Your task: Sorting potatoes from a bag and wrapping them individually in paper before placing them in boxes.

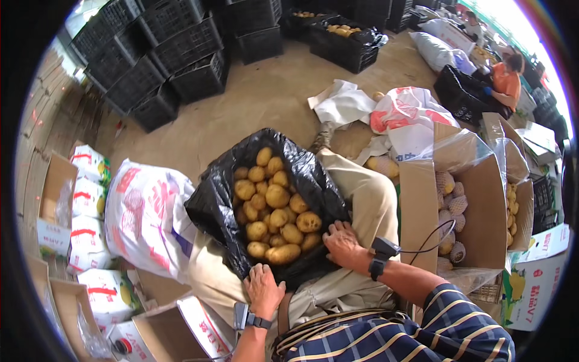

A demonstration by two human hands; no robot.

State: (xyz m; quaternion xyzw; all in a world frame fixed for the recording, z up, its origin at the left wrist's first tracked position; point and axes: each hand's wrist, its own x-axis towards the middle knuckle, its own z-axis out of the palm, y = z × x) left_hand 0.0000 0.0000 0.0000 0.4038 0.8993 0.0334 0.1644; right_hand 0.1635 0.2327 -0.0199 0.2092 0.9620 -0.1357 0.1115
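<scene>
A black plastic liner bag (212, 199) lies spread between my bent legs, its rim folded outward. Inside it is a heap of round, yellow-brown, potato-like produce (278, 196); the exact kind is not clear. My left hand (264, 291) is on the liner's near edge, fingers curled over the plastic. At the near right corner, my right hand (344, 244) closes on the same black edge with its fingers bent. Neither hand touches the produce. Each wrist wears a dark strap with a small box. Whatever supports the liner underneath is hidden.
An open cardboard box (418, 211) with foam-netted produce (453, 205) stands close on my right. To my left are a white sack (148, 214) and printed cartons (87, 199). Black crates (193, 42) are stacked behind; a person in orange (505, 84) sits at far right.
</scene>
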